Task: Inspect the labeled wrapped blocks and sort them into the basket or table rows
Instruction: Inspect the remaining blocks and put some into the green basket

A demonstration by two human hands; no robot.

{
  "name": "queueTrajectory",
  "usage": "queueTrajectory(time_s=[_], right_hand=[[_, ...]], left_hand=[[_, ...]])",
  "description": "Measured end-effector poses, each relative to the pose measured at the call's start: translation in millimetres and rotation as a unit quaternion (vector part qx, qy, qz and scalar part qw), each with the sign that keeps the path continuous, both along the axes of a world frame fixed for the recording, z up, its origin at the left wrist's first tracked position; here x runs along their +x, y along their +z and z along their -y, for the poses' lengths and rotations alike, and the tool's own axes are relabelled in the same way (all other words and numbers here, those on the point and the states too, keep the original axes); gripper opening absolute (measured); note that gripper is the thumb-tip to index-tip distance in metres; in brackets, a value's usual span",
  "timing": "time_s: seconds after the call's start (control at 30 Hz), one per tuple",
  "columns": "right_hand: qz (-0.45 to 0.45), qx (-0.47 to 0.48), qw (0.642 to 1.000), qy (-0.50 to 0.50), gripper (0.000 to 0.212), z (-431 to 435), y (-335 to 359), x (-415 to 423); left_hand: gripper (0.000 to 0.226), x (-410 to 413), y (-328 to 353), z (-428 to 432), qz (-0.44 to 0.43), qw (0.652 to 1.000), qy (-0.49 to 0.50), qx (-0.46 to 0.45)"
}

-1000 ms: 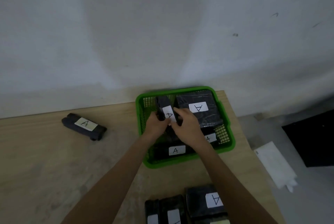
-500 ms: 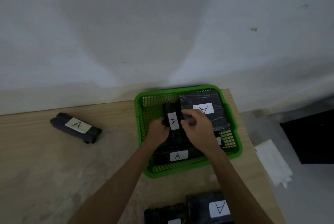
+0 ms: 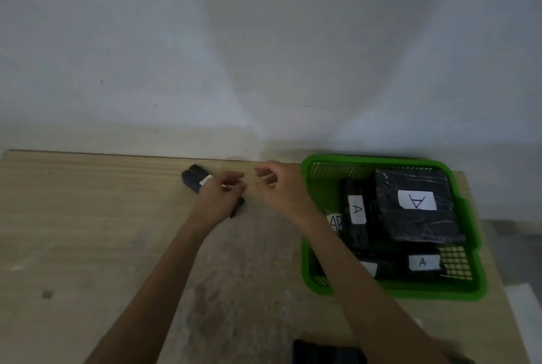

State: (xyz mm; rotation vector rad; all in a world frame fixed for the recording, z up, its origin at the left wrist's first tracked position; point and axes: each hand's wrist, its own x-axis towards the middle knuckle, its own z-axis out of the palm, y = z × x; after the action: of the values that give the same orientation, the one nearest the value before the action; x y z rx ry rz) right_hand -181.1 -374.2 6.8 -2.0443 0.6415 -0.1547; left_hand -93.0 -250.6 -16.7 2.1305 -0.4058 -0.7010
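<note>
A black wrapped block [image 3: 192, 179] with a white label lies slanted on the wooden table [image 3: 88, 231] near its far edge. My left hand [image 3: 218, 196] is over its middle with fingers curled, hiding the label and the contact. My right hand [image 3: 277, 187] hovers just right of it, loosely curled and holding nothing. The green basket [image 3: 363, 159] stands at the right. It holds a large block labelled A [image 3: 416, 217], a narrow block labelled A [image 3: 356, 225] and a low block labelled A [image 3: 422, 262].
More black wrapped blocks [image 3: 325, 353] sit at the table's near edge, cut off by the frame. A plain wall rises right behind the table. The table's right edge runs just past the basket, with floor beyond.
Both hands have left the basket and moved left to the lone block on the table. The narrow block they handled stays in the basket. The view has swung left.
</note>
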Motion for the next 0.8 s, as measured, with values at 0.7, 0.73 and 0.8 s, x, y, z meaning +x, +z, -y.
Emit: queueTrajectory(time_s=[0.7, 0.73, 0.8], right_hand=[[-0.164, -0.060, 0.982, 0.073, 0.055, -44, -74, 32], [-0.145, -0.048, 0.986, 0.071, 0.056, -40, -64, 26], [-0.119, -0.029, 0.991, 0.060, 0.058, -33, -41, 14]], left_hand=[[0.063, 68, -55, -44, -0.024, 0.983, 0.163, 0.084], [0.059, 63, -44, -45, -0.032, 0.984, 0.166, 0.060], [0.055, 49, -21, -47, -0.051, 0.983, 0.177, 0.002]])
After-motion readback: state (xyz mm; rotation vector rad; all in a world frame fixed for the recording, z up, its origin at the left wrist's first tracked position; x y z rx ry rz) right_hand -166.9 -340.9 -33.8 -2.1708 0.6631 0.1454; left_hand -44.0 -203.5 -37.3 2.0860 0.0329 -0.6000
